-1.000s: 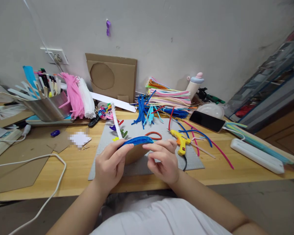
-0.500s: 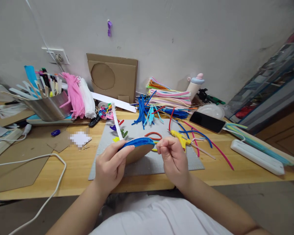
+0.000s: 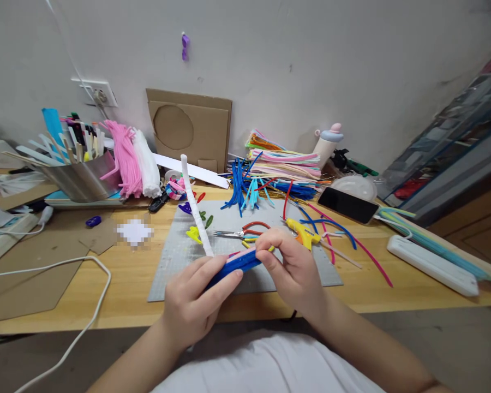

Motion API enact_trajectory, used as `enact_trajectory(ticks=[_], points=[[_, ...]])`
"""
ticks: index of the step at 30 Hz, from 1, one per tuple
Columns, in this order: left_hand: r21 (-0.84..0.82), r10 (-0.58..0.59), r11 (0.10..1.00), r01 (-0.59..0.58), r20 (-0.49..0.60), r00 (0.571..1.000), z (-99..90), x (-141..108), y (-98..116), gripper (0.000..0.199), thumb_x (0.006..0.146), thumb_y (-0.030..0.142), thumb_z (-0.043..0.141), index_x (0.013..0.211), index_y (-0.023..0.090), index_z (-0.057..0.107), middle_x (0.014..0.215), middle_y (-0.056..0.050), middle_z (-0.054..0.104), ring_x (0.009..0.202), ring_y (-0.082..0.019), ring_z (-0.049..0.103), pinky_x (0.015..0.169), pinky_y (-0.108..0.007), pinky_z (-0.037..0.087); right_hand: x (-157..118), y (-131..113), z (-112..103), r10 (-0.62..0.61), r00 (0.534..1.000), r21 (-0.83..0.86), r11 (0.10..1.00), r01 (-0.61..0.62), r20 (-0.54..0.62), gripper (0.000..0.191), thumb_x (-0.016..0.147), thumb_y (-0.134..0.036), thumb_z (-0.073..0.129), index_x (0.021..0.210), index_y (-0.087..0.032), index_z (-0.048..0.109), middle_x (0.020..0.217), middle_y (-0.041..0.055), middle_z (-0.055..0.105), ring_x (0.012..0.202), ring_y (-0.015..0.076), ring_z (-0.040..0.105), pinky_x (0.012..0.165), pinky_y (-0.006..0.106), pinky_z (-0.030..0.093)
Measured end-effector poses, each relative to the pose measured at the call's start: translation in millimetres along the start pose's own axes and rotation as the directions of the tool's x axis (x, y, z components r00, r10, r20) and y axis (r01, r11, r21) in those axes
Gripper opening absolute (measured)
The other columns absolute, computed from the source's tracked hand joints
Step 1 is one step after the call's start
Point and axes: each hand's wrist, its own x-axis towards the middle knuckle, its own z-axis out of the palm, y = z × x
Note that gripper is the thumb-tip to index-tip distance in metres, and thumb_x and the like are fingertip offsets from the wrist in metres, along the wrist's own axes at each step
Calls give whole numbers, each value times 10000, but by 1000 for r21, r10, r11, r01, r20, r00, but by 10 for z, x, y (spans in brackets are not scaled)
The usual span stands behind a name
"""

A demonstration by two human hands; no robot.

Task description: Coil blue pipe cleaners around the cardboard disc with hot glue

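- The left hand (image 3: 194, 300) clamps the blue-edged piece (image 3: 235, 266) between thumb and fingers, in front of the body, just above the near side of the grey mat (image 3: 163, 281).
- The right hand (image 3: 292, 270) has thumb and forefinger pressed together on the right end of that blue edge (whether they nip a loose strip end, I cannot tell).
- The step in hand looks like working the blue trim along the rim; the next move seems to call for a steady left hold and a light, exact right pinch at the end.
- Pink shows along the far side of the blue edge; a white wrapped rod (image 3: 194, 210) slants up beyond the left fingers, its lower end hidden.
- Behind the hands lie scissors (image 3: 235, 234), and a yellow glue gun (image 3: 306, 236) near the right hand.
- Farther back are loose blue stems (image 3: 238, 185); cardboard (image 3: 210, 128) leans upright on the wall.
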Motion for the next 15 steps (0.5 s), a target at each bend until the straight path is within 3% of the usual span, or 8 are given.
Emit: enact_trajectory(ticks=[3,7,10,15], points=[[-3,-4,1000,4,-6,1000,3,-3,1,326,896,76,505,1152,208,657,1148,-121,664,1041,-207,644,800,-310,555,13,-18,-14,-44,999,39,998,43,2,165,934,-92,552,985,-243,592,873,22,654,821,169,630,755,326,524],[0,-10,1000,10,-11,1000,6,-1,-3,321,900,91,512,1154,217,661,1149,-116,674,1037,-201,652,799,-303,558,105,-77,-118,-178,972,-83,978,192,150,215,929,-88,577,1062,-242,648,901,32,709,835,166,651,793,334,513],[-4,3,1000,-3,-12,1000,10,3,6,293,904,107,516,1132,208,671,1130,-118,685,1030,-205,657,803,-310,562,202,-110,-230,-228,928,-193,937,292,296,194,961,-136,553,1083,-240,662,880,23,709,838,160,648,815,342,463],[-11,18,1000,-18,13,1000,10,-10,15,318,897,91,517,1155,205,665,1145,-127,680,1034,-217,647,795,-323,561,332,-139,-338,-211,823,-255,885,391,528,225,995,-120,471,1083,-236,642,885,17,682,845,145,622,834,350,392]])
